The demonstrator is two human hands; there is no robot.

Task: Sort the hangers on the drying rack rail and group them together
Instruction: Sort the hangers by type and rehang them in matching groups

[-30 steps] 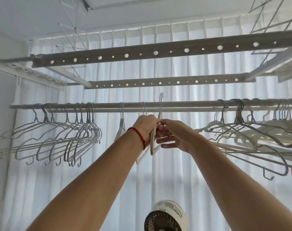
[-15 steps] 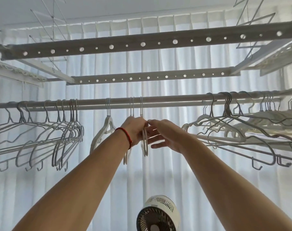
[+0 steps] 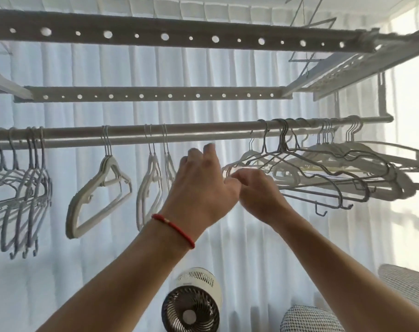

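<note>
**Risk of tangling at the right cluster**

Both hands raised just below the round metal drying rack rail [image 3: 199, 130]. Left hand [image 3: 201, 185] half open, fingers spread, holding nothing. Right hand [image 3: 254, 188] curled narrow at the near tip of the tangled mixed bunch of grey wire and white plastic hangers [image 3: 323, 168]; impossible to tell if gripping. Two pairs of white flocked hangers [image 3: 155, 178] hanging just left of the hands. Likely danger: pulling one hanger and dragging interlocked neighbours off the rail.

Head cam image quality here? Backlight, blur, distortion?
Head view: strong backlight through the curtain, blown out at the right edge; left hand fingertips motion-blurred; rail and upper bars bow from the wide-angle lens; fan fairly sharp.
</note>
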